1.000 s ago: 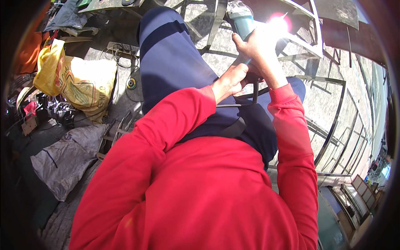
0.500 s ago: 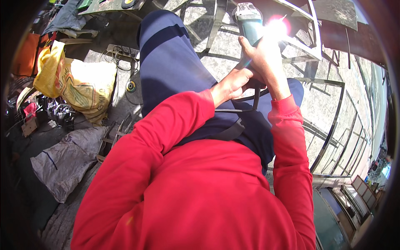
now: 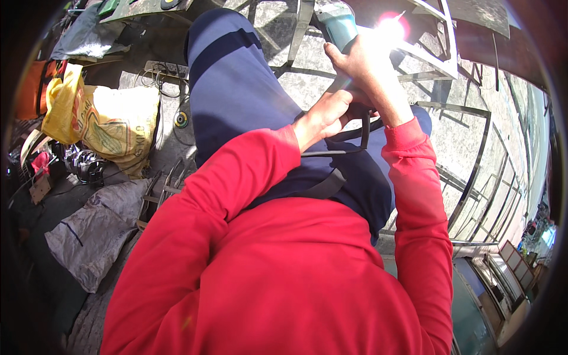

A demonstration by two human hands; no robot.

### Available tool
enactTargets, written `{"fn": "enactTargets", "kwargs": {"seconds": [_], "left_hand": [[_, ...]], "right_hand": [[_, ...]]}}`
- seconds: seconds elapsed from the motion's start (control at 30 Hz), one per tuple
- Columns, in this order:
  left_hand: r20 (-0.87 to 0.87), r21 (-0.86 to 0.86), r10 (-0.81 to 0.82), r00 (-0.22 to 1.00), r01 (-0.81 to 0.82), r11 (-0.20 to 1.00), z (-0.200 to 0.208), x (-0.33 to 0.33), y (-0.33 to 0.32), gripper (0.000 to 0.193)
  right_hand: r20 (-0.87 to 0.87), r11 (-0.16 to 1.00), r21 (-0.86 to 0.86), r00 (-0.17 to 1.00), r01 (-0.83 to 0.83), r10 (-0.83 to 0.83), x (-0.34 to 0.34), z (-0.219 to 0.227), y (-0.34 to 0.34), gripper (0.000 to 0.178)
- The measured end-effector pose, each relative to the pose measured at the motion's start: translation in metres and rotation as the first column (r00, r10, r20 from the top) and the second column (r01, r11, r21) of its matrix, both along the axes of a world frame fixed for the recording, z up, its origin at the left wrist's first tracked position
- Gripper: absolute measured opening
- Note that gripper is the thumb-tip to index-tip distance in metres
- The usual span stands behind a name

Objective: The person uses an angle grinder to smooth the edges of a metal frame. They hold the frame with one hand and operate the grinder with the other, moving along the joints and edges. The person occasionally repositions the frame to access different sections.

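Note:
A teal angle grinder [image 3: 338, 26] points away from me, its head near the top edge of the view. My right hand [image 3: 371, 70] is wrapped around its body, thumb lying along the left side. Lower down, my left hand [image 3: 326, 116] closes on the grinder's rear end, where its fingers are partly hidden. A black cord [image 3: 365, 133] hangs from that end and bends left across my dark blue trousers. Strong glare washes out the area right of the tool, and I cannot make out its disc.
Metal frames [image 3: 467, 71] stand ahead and to the right on a concrete floor. A yellow sack [image 3: 121, 118] and a whitish sack [image 3: 97, 231] lie on my left. A small round disc [image 3: 181, 119] and loose cables [image 3: 168, 80] lie beside my left leg.
The grinder and both hands have shifted slightly left in the view, and the tool's head now sits closer to the top edge. Both hands keep their hold.

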State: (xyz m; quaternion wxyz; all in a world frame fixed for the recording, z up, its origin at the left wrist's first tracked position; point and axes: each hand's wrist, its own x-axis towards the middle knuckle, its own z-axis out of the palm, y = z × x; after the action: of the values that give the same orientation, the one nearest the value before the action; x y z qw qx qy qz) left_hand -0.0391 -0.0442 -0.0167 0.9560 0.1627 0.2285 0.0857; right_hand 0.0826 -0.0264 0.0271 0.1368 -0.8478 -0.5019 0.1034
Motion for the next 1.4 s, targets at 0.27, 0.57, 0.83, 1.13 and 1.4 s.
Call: {"fn": "enactTargets", "kwargs": {"seconds": [0.27, 0.57, 0.83, 1.13, 1.4], "left_hand": [[0.197, 0.04, 0.005, 0.98, -0.013, 0.999, 0.0, -0.003, -0.006, 0.028], [0.049, 0.078, 0.054, 0.997, -0.058, 0.995, 0.022, 0.014, -0.011, 0.029], [0.171, 0.234, 0.016, 0.985, -0.057, 0.97, 0.014, 0.013, -0.009, 0.033], [0.128, 0.249, 0.035, 0.991, -0.066, 0.966, 0.026, 0.013, -0.015, 0.029], [0.101, 0.266, 0.031, 0.994, -0.057, 0.962, 0.002, 0.025, 0.014, 0.029]], "right_hand": [[0.057, 0.997, -0.061, 0.997, -0.039, 0.043, 0.003, 0.011, -0.006, 0.06], [0.065, 0.99, -0.108, 0.994, -0.086, 0.093, 0.013, 0.018, -0.001, 0.06], [-0.036, 0.99, -0.134, 0.998, -0.048, 0.043, 0.011, 0.028, 0.005, 0.06], [-0.015, 0.989, -0.116, 0.995, -0.096, 0.094, 0.018, 0.019, 0.001, 0.061], [-0.063, 0.996, 0.056, 0.996, -0.066, 0.069, 0.023, 0.008, 0.015, 0.061]]}}
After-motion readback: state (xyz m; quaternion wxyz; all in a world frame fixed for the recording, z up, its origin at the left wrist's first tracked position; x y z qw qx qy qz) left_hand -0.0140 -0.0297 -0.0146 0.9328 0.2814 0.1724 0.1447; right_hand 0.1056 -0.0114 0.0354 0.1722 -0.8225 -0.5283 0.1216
